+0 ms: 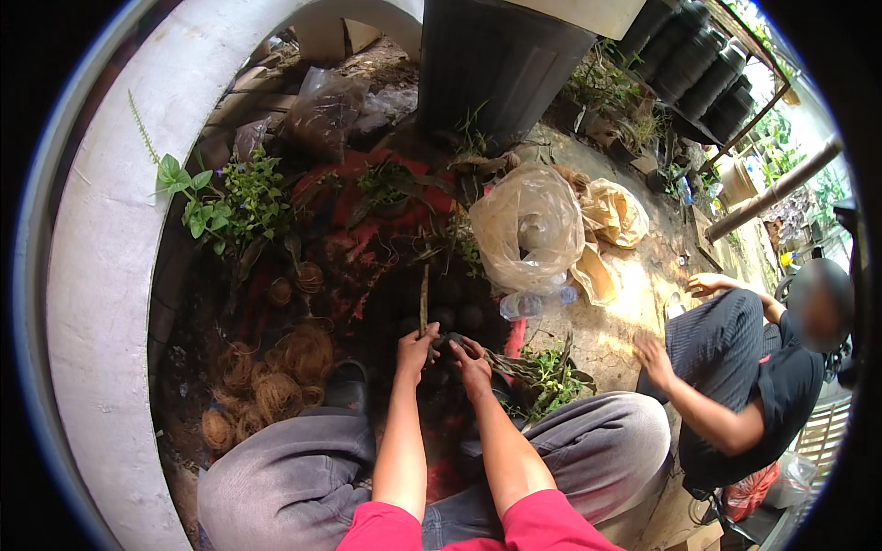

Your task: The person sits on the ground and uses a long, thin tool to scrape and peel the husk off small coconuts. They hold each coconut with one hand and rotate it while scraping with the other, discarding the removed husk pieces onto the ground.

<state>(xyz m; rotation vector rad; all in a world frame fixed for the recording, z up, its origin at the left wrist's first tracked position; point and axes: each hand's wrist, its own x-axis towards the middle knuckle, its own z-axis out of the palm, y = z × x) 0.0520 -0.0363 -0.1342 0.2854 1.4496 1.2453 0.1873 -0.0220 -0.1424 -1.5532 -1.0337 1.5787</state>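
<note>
My left hand [415, 352] is closed around a long, thin plant stalk [424, 299] that points away from me. Close beside it, the fingers of my right hand [474, 368] grip a dark clump [446, 340], apparently soil or root, between the two hands. Shadow hides whether clump and stalk are joined. Several dark round balls [470, 317] lie just beyond my fingers. To the right of my right hand are long limp leaves [575, 379] and a small green plant [549, 368]. Balls of brown coconut fibre [279, 392] are heaped to the left.
A clear plastic bag [527, 227] and a plastic bottle [534, 304] lie ahead right. Behind them stands a large black bin [499, 76]. A white curved wall [103, 275] bounds the left, beside a leafy plant [251, 196]. Another person [751, 372] sits at right.
</note>
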